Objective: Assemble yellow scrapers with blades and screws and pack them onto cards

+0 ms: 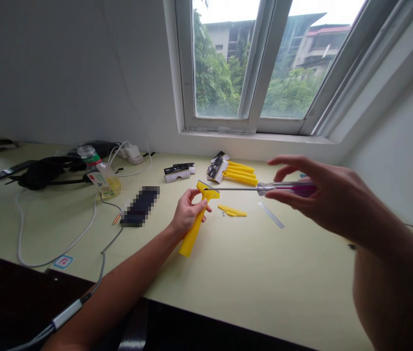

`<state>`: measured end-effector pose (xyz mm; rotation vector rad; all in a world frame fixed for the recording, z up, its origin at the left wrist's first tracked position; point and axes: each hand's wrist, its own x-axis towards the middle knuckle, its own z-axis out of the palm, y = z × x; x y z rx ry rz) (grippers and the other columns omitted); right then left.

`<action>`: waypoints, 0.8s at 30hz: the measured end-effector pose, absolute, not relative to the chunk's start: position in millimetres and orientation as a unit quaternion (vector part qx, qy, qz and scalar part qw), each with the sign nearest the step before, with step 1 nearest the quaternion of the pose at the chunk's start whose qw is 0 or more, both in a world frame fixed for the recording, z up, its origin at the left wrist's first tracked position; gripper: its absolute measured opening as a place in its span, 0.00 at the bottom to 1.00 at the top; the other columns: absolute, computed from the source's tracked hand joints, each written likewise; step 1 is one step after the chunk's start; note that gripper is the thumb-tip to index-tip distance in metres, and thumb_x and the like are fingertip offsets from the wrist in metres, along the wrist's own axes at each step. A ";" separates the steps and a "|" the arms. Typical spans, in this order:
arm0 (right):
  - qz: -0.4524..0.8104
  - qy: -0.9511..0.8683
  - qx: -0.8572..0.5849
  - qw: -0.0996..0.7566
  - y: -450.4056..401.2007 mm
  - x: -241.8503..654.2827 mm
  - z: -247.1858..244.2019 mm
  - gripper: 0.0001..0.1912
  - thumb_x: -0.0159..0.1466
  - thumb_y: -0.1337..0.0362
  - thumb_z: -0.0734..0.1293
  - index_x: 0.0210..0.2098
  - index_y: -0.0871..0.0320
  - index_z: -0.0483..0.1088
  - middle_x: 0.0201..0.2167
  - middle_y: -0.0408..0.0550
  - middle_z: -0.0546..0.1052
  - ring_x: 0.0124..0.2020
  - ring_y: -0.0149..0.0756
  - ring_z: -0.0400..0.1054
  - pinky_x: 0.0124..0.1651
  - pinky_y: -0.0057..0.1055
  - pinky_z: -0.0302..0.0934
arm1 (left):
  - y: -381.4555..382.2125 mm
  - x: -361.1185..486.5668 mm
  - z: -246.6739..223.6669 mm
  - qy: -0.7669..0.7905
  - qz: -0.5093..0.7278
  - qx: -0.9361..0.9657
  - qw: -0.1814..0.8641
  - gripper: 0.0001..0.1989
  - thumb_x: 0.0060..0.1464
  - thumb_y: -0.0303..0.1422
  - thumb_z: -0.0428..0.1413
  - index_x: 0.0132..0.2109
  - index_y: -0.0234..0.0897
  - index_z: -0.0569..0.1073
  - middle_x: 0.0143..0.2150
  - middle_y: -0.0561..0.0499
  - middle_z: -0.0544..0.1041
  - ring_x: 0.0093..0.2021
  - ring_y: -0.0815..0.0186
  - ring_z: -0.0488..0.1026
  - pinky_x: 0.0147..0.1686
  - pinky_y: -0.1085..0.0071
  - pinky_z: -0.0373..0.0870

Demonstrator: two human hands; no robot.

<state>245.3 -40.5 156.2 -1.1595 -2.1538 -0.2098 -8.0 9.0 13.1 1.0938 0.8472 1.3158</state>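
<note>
My left hand (187,213) is closed around a yellow scraper (192,238) near its head, with the handle slanting down toward the table's front. In my right hand (323,195) is a screwdriver (287,188) with a clear and purple handle. Its long shaft lies level, and its tip meets the scraper's head by one of the screw spots. On the table to the right of the scraper rest a loose yellow clamp plate (233,211) and a few tiny metal parts (223,213). A thin metal blade (271,215) lies farther right, beneath the screwdriver.
Several yellow scrapers (239,173) with black-and-white heads lie behind, beside small black-and-white packs (178,172). To the left are a blurred phone (140,206), a plastic bottle (99,171), white cables (82,239) and a black strap (49,173). A window (253,68) is above.
</note>
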 end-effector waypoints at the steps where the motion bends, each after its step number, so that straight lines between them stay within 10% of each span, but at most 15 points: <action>1: -0.083 -0.787 -0.472 0.390 -42.1 237.6 154.4 0.19 0.59 0.50 0.69 0.47 0.49 0.70 0.34 0.44 0.77 0.23 0.30 0.70 0.29 0.29 0.64 | 9.2 -8.0 12.7 0.367 0.564 0.471 0.571 0.21 0.45 0.35 0.65 0.44 0.35 0.67 0.56 0.42 0.66 0.29 0.68 0.76 0.16 0.76 0.66; 8: 0.093 -0.783 -0.452 0.418 -33.1 223.6 142.8 0.09 0.64 0.60 0.62 0.44 0.51 0.62 0.36 0.45 0.74 0.27 0.33 0.70 0.28 0.31 0.65 | 17.4 -14.3 8.7 0.385 0.587 0.451 0.551 0.21 0.45 0.34 0.65 0.43 0.34 0.65 0.58 0.40 0.65 0.29 0.69 0.76 0.16 0.76 0.66; 24: -0.041 -0.806 -0.469 0.359 -31.3 246.0 151.3 0.19 0.66 0.55 0.59 0.55 0.53 0.59 0.40 0.51 0.74 0.34 0.40 0.72 0.33 0.36 0.65 | 11.6 -9.1 8.9 0.394 0.593 0.482 0.511 0.20 0.46 0.35 0.64 0.44 0.36 0.65 0.53 0.44 0.68 0.29 0.67 0.76 0.15 0.77 0.67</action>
